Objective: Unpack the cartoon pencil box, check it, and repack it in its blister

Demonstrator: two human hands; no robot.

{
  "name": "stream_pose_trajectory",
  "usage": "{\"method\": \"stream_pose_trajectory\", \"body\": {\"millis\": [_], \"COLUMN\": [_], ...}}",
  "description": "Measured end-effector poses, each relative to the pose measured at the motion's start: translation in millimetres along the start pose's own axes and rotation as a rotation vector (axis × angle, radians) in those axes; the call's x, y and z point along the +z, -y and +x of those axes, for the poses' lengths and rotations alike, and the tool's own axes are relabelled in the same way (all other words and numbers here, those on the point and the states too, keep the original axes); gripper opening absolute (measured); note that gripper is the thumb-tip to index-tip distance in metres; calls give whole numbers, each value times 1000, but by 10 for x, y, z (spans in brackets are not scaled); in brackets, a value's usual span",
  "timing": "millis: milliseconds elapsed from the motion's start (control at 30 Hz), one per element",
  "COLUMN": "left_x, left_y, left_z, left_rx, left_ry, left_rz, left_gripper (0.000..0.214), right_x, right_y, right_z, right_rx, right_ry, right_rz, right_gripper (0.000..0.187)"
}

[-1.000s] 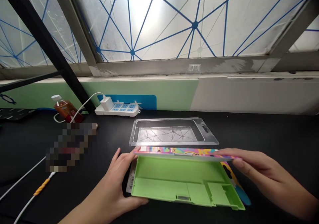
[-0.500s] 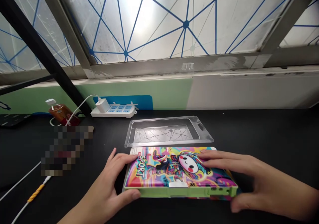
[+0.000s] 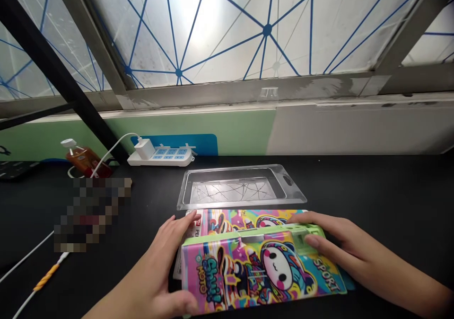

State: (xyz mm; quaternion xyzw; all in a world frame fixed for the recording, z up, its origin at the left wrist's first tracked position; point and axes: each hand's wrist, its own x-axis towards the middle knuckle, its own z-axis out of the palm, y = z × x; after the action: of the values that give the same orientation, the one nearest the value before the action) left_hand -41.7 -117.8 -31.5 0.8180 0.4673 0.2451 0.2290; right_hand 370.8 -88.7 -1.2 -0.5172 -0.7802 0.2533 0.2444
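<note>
A colourful pencil case (image 3: 264, 271) with a light green frame and a cartoon figure in a hood is tilted on its long side, one printed face turned up to me. My left hand (image 3: 159, 267) grips its left end, thumb at the lower corner and fingers over the back edge. At the right end, my right hand (image 3: 340, 248) presses its thumb on the green side, with the other fingers behind. Under and behind the case lies a printed card (image 3: 227, 216), partly hidden. Just beyond sits a clear plastic tray (image 3: 291, 193) with a hanging hole.
A white power strip (image 3: 163, 158) with a plugged-in charger stands near the wall. To the left are a bottle of reddish-brown drink (image 3: 85, 160), a blurred-out item (image 3: 94, 219) and a white cable (image 3: 26, 305) with a yellow sleeve. A black keyboard (image 3: 16, 169) shows at the far left.
The pencil case has been rolled, so a different printed face shows and its green side has turned upward. My right thumb has moved up onto the green side.
</note>
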Motion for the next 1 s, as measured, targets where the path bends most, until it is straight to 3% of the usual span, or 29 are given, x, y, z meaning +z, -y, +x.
{"method": "stream_pose_trajectory", "body": {"millis": [167, 367, 467, 633, 767, 867, 1000], "left_x": [-18, 86, 138, 135, 91, 94, 125], "left_y": [18, 27, 45, 50, 25, 26, 33], "left_z": [-16, -70, -76, -29, 11, 2, -25], "left_rx": [30, -104, -166, -125, -29, -76, -214], "left_ry": [30, -33, -37, -66, -64, -45, -28], "left_rz": [12, 81, 43, 29, 56, 19, -68], "left_gripper": [123, 135, 134, 134, 135, 138, 144], "right_x": [62, 80, 131, 370, 563, 642, 670], "right_y": [-10, 3, 196, 637, 793, 761, 713], "right_z": [65, 62, 101, 258, 409, 463, 466], "right_rx": [-40, -365, -488, -434, -348, -333, -418], "right_ry": [58, -225, -255, -111, 14, -12, -102], "right_rz": [-82, -388, -470, -475, -423, -422, -503], "right_gripper": [35, 22, 18, 33, 41, 40, 45]}}
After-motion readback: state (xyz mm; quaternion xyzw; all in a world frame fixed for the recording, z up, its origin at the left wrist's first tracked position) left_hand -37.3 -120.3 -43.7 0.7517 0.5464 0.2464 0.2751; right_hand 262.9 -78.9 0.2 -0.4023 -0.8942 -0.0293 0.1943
